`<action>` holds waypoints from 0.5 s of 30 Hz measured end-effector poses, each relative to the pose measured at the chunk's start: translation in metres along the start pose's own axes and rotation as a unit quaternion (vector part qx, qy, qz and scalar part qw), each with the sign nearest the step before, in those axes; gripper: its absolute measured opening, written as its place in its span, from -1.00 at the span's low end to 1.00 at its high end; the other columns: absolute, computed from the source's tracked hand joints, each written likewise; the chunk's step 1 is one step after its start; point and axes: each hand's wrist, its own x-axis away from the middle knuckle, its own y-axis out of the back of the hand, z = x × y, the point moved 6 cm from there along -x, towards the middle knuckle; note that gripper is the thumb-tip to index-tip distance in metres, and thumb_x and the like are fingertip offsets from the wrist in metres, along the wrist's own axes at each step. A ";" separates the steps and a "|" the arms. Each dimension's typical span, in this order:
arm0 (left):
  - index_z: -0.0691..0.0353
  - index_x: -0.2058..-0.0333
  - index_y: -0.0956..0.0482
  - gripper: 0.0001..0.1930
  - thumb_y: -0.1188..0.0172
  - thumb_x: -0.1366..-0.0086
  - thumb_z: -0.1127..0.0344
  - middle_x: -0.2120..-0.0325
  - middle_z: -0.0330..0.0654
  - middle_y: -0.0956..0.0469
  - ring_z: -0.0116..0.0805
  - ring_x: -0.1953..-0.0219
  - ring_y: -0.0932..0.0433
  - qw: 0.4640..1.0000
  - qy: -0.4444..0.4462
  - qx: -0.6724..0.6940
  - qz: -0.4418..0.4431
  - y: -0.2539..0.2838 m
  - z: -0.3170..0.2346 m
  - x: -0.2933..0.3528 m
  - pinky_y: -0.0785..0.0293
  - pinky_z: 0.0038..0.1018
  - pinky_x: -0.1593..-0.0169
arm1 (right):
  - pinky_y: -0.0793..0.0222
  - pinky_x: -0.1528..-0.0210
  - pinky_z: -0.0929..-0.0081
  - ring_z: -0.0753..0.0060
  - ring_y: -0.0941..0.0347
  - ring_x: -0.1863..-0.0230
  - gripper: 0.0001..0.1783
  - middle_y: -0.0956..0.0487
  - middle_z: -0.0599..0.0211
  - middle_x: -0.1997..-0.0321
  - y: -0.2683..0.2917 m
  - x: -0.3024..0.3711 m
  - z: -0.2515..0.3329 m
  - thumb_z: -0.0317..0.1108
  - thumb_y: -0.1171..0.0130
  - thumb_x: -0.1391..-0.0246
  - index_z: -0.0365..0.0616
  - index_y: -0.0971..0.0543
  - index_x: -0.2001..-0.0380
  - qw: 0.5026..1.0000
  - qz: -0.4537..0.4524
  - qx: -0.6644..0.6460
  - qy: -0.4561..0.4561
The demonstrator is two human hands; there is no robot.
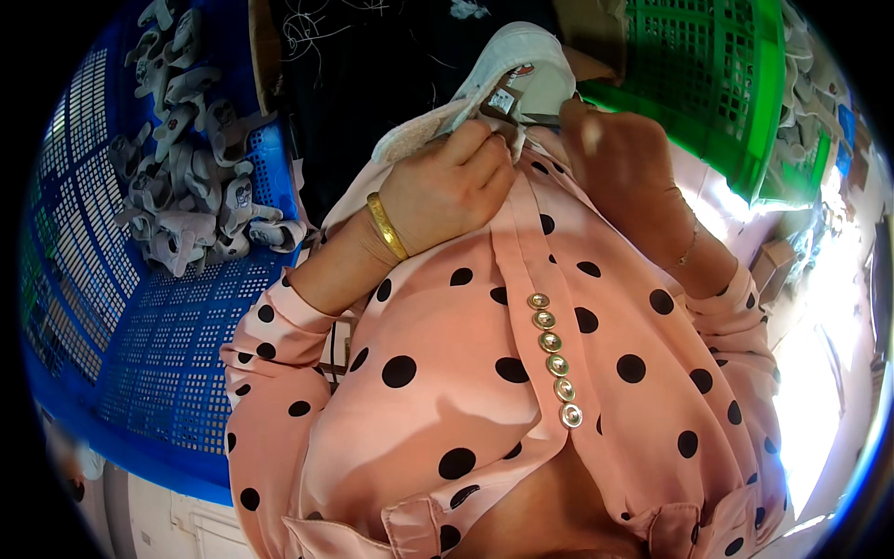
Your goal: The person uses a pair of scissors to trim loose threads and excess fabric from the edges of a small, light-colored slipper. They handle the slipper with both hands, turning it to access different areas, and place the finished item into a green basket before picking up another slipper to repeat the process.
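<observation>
Both hands, left hand point(453, 183) and right hand point(619, 163), gripping grey slipper point(521, 65) at its tag point(504, 101), likely mid tag-fixing; next needs steady pinch, blue crate point(168, 354) left.

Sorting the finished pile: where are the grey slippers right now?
In the head view, the grey slippers lie heaped in the blue crate on the person's left, beside the left hand.

Blue crate point(168, 354), green crate point(717, 84), perhaps daylight
</observation>
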 end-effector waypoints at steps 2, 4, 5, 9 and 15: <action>0.21 0.38 -0.62 -0.86 -0.28 -0.02 0.40 0.27 -0.31 -0.58 -0.39 0.21 -0.54 1.000 0.000 -0.003 0.001 0.000 0.000 0.000 -0.56 -0.59 0.34 | -0.16 0.73 0.54 0.44 -0.37 0.74 -0.68 -0.21 0.44 0.81 -0.009 0.003 -0.002 -0.14 -0.31 0.17 -0.03 -0.42 0.72 0.999 0.029 0.002 -0.014; 0.20 0.38 -0.62 -0.86 -0.28 -0.02 0.41 0.27 -0.32 -0.58 -0.39 0.20 -0.53 1.000 0.001 -0.006 0.000 0.000 -0.001 0.001 -0.55 -0.60 0.33 | -0.15 0.74 0.52 0.42 -0.37 0.73 -0.67 -0.24 0.44 0.81 -0.009 0.004 0.000 -0.14 -0.31 0.19 -0.03 -0.41 0.75 0.999 0.030 0.016 -0.010; 0.20 0.37 -0.62 -0.86 -0.28 -0.02 0.41 0.27 -0.32 -0.58 -0.39 0.19 -0.53 1.000 0.001 -0.007 -0.002 0.000 -0.001 0.001 -0.55 -0.60 0.33 | -0.15 0.74 0.51 0.41 -0.37 0.73 -0.66 -0.25 0.44 0.81 -0.009 0.004 0.001 -0.15 -0.31 0.20 -0.03 -0.41 0.77 0.999 0.030 0.023 -0.008; 0.20 0.36 -0.63 -0.84 -0.27 -0.01 0.42 0.27 -0.33 -0.58 -0.40 0.19 -0.53 1.000 0.005 -0.012 0.003 0.002 -0.001 0.002 -0.55 -0.61 0.31 | -0.18 0.72 0.47 0.37 -0.37 0.73 -0.62 -0.32 0.40 0.80 -0.009 0.001 0.002 -0.07 -0.32 0.17 -0.04 -0.42 0.76 1.000 0.018 -0.007 0.022; 0.15 0.32 -0.66 -0.77 -0.28 0.04 0.42 0.29 -0.31 -0.61 -0.37 0.23 -0.55 0.996 0.074 0.017 -0.037 0.014 0.011 0.005 -0.54 -0.62 0.32 | -0.27 0.65 0.31 0.11 -0.43 0.65 -0.49 -0.43 0.24 0.73 -0.014 -0.007 -0.026 0.12 -0.25 -0.01 -0.15 -0.47 0.60 0.981 0.037 -0.164 -0.095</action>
